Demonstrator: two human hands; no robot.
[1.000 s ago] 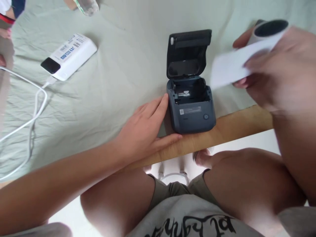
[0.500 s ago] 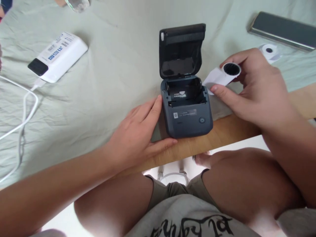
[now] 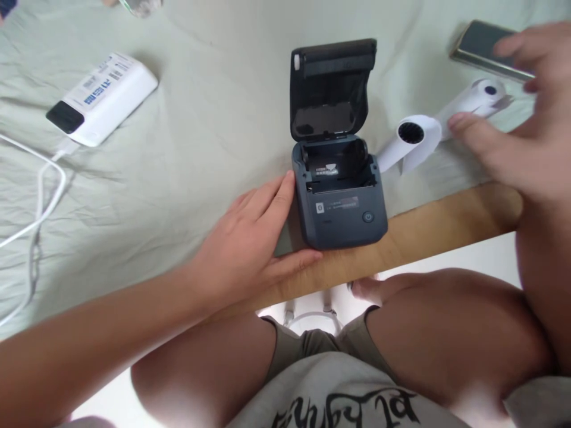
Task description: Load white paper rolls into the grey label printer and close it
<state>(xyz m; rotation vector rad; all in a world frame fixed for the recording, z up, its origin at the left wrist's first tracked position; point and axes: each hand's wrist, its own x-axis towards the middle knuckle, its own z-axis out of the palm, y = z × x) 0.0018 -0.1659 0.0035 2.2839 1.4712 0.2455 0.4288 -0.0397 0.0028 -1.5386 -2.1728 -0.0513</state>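
Note:
A dark blue-grey printer (image 3: 343,217) stands at the table's front edge with its black lid (image 3: 332,89) raised and its paper bay uncovered. My left hand (image 3: 250,238) rests against the printer's left side, fingers spread, holding nothing. Just right of the printer lies a white paper roll (image 3: 395,148) with a wide dark core, partly unrolled. Behind it sits a second white roll (image 3: 479,98) with a small core. My right hand (image 3: 521,113), slightly blurred, hovers around this second roll with thumb and fingers wide apart and nothing between them.
At the back right is a dark flat case (image 3: 482,47), partly behind my right hand. A white power bank (image 3: 104,98) lies at the left, with a white cable (image 3: 65,178) plugged in. A clear object (image 3: 140,5) shows at the top edge. The table's wooden edge (image 3: 428,226) shows beyond the green cloth.
My right hand has let go of the wide-core roll, which now lies beside the printer, and has moved right and back, with its fingers spreading. My left hand has stayed in place.

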